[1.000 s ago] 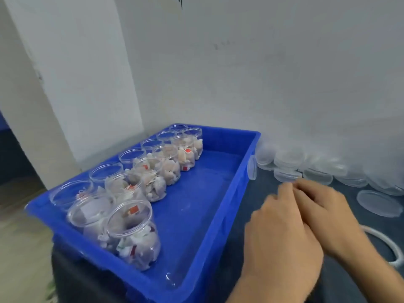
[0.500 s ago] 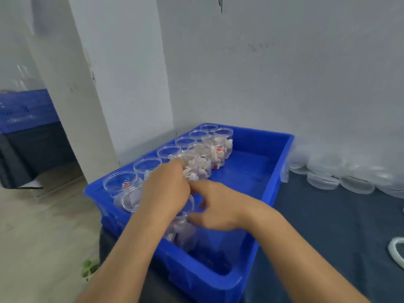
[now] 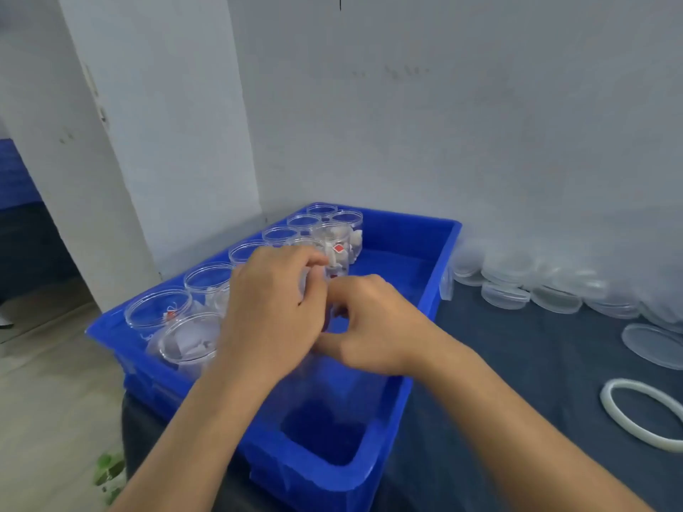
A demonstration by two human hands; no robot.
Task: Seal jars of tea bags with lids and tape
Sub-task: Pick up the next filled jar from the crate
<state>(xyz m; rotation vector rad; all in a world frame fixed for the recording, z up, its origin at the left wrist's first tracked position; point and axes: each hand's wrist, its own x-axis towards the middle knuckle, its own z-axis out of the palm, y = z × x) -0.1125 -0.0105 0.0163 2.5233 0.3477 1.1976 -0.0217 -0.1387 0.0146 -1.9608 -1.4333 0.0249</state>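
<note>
A blue tray (image 3: 449, 253) holds two rows of clear open jars (image 3: 192, 338) filled with white tea bags, some showing red tags (image 3: 337, 249). Both my hands are over the middle of the rows. My left hand (image 3: 273, 308) curls its fingers over the top of a clear jar (image 3: 306, 286), which is mostly hidden. My right hand (image 3: 369, 327) cups the same jar from the right, thumb low and fingers bent. Whether a lid sits under my fingers cannot be told. Clear lids (image 3: 517, 290) are piled along the wall at the right.
The tray stands on a dark blue cloth-covered table (image 3: 517, 382). A single flat lid (image 3: 654, 345) and a white tape ring (image 3: 643, 412) lie at the right edge. A white pillar (image 3: 111, 179) and floor are to the left of the tray.
My hands moved from the lid pile on the right to the jars in the tray, then a little further along the row. The view shifted left.
</note>
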